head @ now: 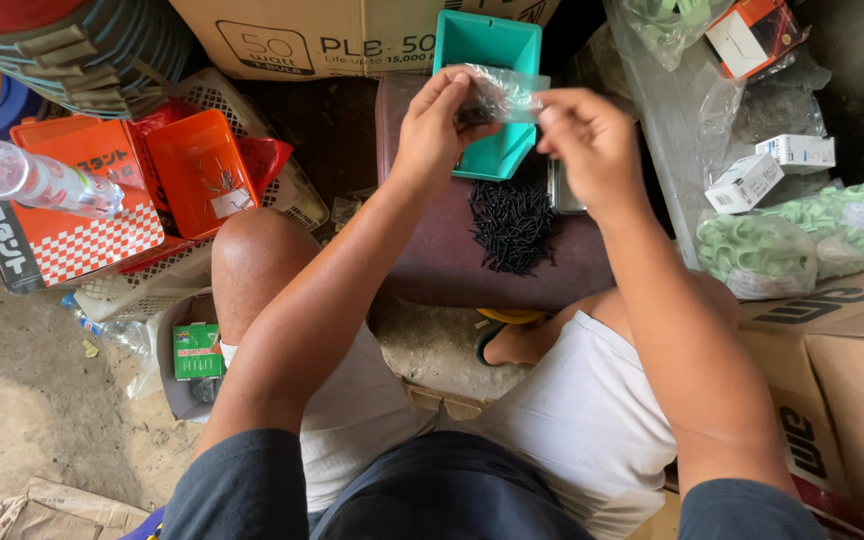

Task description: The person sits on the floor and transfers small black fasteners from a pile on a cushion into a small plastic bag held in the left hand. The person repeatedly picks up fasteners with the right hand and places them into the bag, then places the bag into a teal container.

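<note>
A small clear plastic bag [500,97] (crumpled, holding dark screws) is pinched between both hands above the teal bin [487,60].

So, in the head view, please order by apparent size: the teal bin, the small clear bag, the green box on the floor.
1. teal bin
2. clear bag
3. green box

The bag sits nearer the camera, so ranks 2 and 3 are unsure.

A seated person's left hand [439,128] and right hand [588,145] pinched a small clear plastic bag [500,96] of dark screws between them, above a teal bin [486,88]. Below lay a pile of black screws [514,226] on a maroon stool [432,250]. Orange baskets [200,170] stood at the left.
</note>
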